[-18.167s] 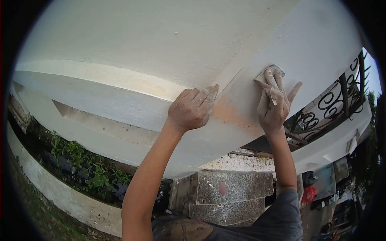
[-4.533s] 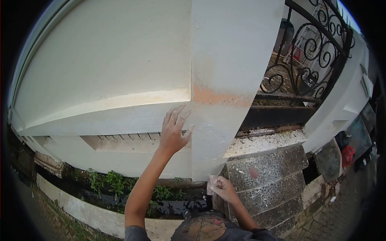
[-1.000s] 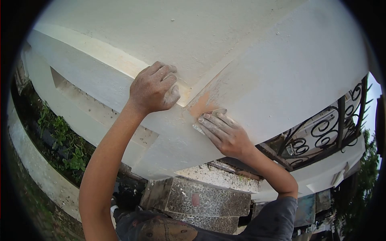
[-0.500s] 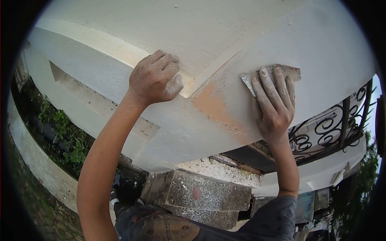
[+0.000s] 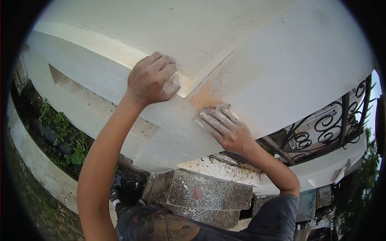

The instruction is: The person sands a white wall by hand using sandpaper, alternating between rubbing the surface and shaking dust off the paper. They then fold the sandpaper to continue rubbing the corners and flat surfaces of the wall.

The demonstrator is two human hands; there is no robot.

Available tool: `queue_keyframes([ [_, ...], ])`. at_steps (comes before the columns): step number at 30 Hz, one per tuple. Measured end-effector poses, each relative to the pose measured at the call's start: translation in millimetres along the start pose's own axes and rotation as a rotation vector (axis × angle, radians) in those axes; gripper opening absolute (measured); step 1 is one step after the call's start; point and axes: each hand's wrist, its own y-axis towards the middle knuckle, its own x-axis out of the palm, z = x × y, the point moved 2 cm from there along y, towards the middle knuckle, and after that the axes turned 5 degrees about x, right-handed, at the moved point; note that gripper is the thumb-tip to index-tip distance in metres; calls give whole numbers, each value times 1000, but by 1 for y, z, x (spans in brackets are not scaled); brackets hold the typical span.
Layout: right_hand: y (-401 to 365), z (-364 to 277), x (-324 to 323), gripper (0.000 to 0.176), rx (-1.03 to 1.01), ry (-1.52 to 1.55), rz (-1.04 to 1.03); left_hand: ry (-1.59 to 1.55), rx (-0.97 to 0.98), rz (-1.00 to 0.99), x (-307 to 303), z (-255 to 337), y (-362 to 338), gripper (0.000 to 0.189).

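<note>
Right hand (image 5: 228, 130) flat over a thin sheet (image 5: 223, 106) on the wall (image 5: 273, 92).
Its fingers lie extended, nearly together, pressing the sheet at the orange patch (image 5: 206, 95); the sheet's long axis is hidden. Left hand (image 5: 152, 79), curled shut, rests by the ledge (image 5: 116, 50).

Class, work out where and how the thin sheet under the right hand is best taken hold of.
Probably pinch the thin sheet by its exposed upper edge, coming from the fingertip side, opposite the wrist. The right hand covers its middle against the wall, while that edge juts past the fingers and seems slightly curled.
</note>
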Motion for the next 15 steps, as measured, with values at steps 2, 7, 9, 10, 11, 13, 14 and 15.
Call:
queue_keyframes([
  [2, 7, 23, -29, 33, 45, -88, 112, 9, -9, -1, 1, -1, -1, 13],
  [7, 16, 42, -61, 29, 323, -298, 404, 3, -11, 1, 2, 1, -2, 13],
  [9, 8, 5, -15, 35, 114, -30, 130, 9, -2, 14, -1, -1, 0, 13],
  [10, 7, -8, 0, 35, 7, 18, 3, 6, 2, 13, -1, 0, 0, 13],
  [11, 3, -2, -2, 34, 22, -16, 49, 6, 7, 14, -1, 0, 1, 13],
  [13, 14, 22, -32, 34, 36, -78, 144, 8, 3, 20, 0, -1, 2, 12],
  [14, 21, 42, -59, 32, 161, -200, 289, 4, -6, 15, 1, -1, 0, 12],
  [15, 20, 39, -55, 33, 168, -175, 279, 19, -4, 9, 1, 0, -2, 10],
])
